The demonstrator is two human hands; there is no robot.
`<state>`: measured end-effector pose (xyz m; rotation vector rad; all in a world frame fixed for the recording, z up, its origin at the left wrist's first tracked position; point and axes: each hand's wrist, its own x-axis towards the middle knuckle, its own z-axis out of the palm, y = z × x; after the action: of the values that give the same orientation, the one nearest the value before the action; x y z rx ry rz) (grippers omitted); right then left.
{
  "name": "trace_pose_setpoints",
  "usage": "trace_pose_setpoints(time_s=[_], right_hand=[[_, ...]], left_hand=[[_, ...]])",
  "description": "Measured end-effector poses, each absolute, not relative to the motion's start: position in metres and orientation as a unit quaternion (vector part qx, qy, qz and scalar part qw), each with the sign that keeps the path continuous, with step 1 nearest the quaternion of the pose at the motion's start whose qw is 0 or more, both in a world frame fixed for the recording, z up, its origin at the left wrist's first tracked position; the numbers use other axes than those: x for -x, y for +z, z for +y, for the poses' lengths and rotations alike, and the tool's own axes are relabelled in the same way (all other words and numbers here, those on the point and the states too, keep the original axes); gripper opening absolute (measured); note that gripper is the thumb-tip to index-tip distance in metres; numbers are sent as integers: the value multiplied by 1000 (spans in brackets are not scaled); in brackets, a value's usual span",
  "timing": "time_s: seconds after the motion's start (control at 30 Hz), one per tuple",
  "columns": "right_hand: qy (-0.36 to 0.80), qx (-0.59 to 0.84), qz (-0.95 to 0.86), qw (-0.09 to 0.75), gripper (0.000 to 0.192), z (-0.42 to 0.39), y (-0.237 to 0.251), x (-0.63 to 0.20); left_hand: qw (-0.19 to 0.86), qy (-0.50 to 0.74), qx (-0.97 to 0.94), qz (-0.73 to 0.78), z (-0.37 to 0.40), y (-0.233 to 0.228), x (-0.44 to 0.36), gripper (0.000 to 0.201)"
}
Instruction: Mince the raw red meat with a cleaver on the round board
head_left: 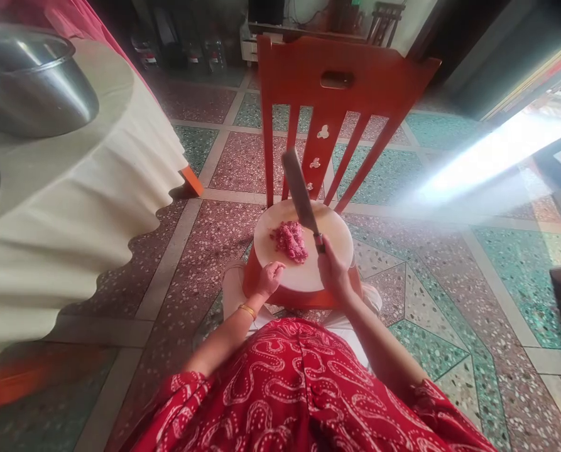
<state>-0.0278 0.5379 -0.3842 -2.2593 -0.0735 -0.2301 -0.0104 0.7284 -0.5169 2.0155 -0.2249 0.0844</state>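
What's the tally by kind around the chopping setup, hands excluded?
Round pale chopping board: 1
Pile of pink minced meat: 1
Broad-bladed steel cleaver, held in the right hand: 1
Red wooden chair: 1
Shiny steel bowl on the cloth-covered table: 1
Gold bangle on the left hand's wrist: 1
Total: 6

Raised cleaver (300, 191) over pink minced meat (290, 240)
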Motion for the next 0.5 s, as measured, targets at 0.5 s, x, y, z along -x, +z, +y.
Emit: trace_pose_setpoints(time_s=[0.5], right_hand=[[61, 934, -10, 351, 47, 546, -411, 34]], left_hand=[[551, 28, -831, -68, 727, -518, 13, 18]])
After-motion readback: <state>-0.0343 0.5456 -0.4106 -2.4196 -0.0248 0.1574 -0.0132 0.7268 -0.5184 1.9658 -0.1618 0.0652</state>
